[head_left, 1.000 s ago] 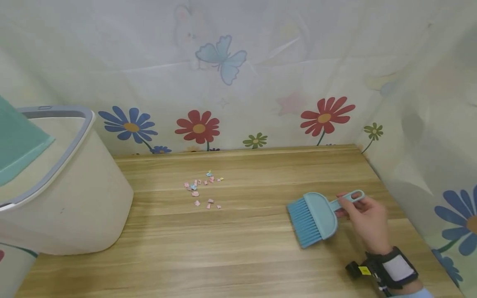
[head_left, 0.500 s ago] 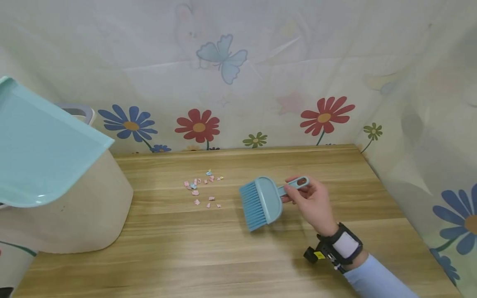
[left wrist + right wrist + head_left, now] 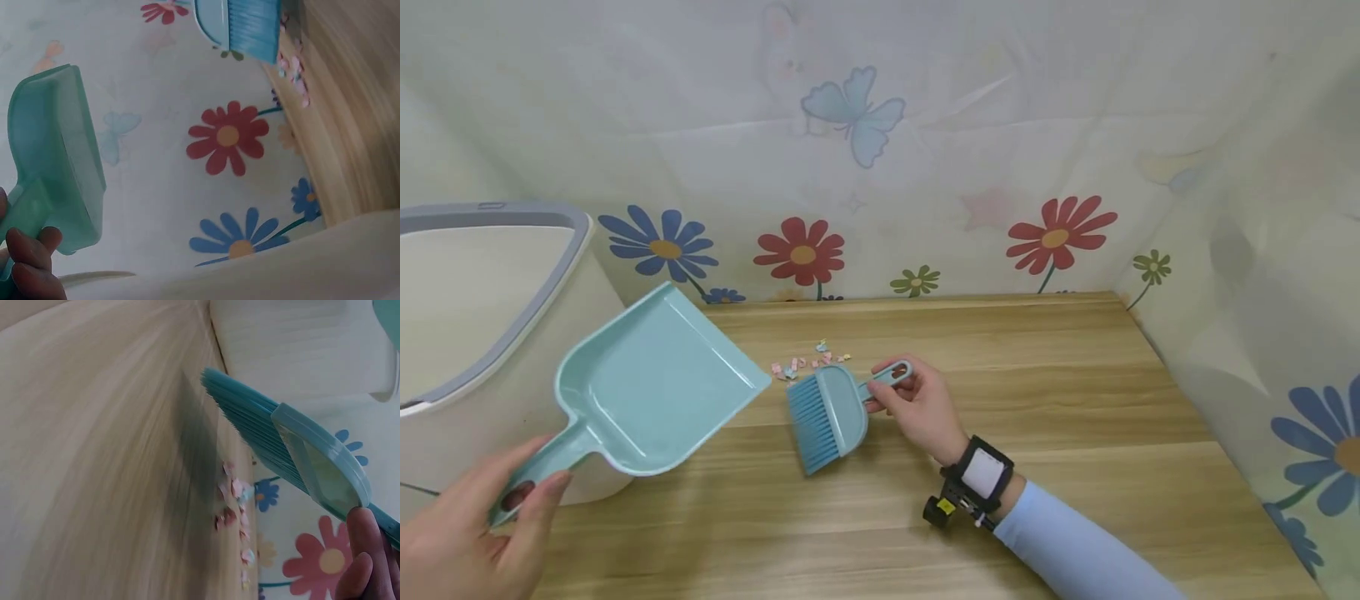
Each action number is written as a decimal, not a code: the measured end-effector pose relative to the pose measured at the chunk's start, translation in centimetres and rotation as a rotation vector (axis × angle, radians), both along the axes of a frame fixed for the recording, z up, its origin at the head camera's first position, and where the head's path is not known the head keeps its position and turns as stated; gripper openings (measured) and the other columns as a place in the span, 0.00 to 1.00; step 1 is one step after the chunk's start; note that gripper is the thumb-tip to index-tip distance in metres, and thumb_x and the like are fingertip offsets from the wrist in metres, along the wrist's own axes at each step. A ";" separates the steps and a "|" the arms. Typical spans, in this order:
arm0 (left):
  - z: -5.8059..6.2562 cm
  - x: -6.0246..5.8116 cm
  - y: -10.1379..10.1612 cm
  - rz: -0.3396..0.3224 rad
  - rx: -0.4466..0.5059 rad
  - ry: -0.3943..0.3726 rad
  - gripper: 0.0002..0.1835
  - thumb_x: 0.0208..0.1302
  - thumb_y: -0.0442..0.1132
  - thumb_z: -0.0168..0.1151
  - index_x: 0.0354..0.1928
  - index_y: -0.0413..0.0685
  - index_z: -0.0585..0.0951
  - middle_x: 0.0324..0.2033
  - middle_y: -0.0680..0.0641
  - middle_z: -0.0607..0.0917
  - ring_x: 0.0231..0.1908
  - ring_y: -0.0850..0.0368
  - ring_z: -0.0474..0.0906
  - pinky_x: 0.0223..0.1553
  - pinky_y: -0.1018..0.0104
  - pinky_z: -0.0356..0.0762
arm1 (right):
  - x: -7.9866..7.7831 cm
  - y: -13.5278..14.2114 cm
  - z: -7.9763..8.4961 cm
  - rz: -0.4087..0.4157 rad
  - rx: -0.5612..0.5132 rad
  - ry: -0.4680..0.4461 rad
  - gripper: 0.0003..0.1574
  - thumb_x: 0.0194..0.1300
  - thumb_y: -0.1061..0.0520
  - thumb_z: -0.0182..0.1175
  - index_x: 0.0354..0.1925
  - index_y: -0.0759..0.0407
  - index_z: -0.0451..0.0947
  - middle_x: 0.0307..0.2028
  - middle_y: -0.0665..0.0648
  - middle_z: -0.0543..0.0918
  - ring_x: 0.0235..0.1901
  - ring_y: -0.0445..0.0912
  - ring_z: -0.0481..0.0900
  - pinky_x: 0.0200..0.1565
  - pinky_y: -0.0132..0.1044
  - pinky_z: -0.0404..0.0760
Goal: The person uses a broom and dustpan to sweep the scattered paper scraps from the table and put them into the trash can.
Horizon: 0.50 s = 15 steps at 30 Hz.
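Note:
A light blue dustpan (image 3: 658,383) hangs above the table in front of the bin, its flat edge toward the right. My left hand (image 3: 482,525) grips its handle at the lower left. My right hand (image 3: 917,408) pinches the handle of a small blue hand brush (image 3: 838,412), whose bristles point left, close to the dustpan's edge. In the right wrist view the brush (image 3: 294,450) is held above the tabletop. Small pink, blue and yellow paper scraps (image 3: 790,371) lie just behind the bristles; the brush and dustpan hide some of them.
A white bin (image 3: 565,308) with a grey rim stands on the left. The wooden table (image 3: 1000,350) meets a flower-printed sheet (image 3: 962,167) at the back and right. A strapped device (image 3: 981,475) sits on the right wrist.
The brush has travelled left across the table in my right hand, to beside the scraps. My left hand has brought the dustpan in from the left, away from over the bin's opening.

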<state>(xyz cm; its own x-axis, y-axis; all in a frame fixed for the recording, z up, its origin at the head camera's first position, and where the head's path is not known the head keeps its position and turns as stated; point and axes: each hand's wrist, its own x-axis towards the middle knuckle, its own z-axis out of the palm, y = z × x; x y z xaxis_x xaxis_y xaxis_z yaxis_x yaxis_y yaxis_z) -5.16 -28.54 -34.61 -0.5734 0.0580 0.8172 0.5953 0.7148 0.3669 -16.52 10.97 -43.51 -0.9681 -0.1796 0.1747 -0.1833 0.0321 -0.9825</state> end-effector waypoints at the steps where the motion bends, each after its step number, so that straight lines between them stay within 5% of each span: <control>1: -0.6 0.1 0.1 0.017 -0.013 -0.020 0.33 0.75 0.54 0.61 0.41 0.20 0.83 0.31 0.68 0.75 0.30 0.81 0.62 0.27 0.85 0.59 | -0.3 -0.6 -0.2 0.014 -0.010 -0.013 0.14 0.71 0.67 0.63 0.53 0.73 0.76 0.41 0.71 0.87 0.34 0.66 0.89 0.39 0.54 0.87; 5: -3.5 0.9 0.7 0.132 -0.006 -0.165 0.20 0.70 0.48 0.69 0.45 0.32 0.87 0.33 0.74 0.75 0.30 0.84 0.63 0.24 0.83 0.62 | -1.2 -2.5 -0.8 0.041 -0.021 -0.056 0.16 0.71 0.68 0.63 0.54 0.75 0.75 0.42 0.73 0.87 0.37 0.70 0.88 0.42 0.59 0.85; 10: -6.9 1.0 1.2 0.078 -0.026 -0.239 0.13 0.61 0.32 0.74 0.47 0.36 0.87 0.27 0.59 0.77 0.26 0.81 0.64 0.23 0.81 0.62 | -2.0 -3.1 -1.3 0.016 -0.013 -0.076 0.16 0.71 0.68 0.63 0.54 0.76 0.74 0.42 0.72 0.87 0.38 0.68 0.88 0.43 0.56 0.86; 15: -9.7 1.1 2.0 0.035 -0.020 -0.326 0.18 0.54 0.24 0.74 0.48 0.39 0.86 0.26 0.59 0.75 0.25 0.79 0.63 0.22 0.81 0.61 | -2.4 -1.5 -1.6 -0.050 0.005 -0.091 0.15 0.71 0.68 0.63 0.52 0.75 0.75 0.43 0.73 0.87 0.38 0.68 0.88 0.42 0.54 0.87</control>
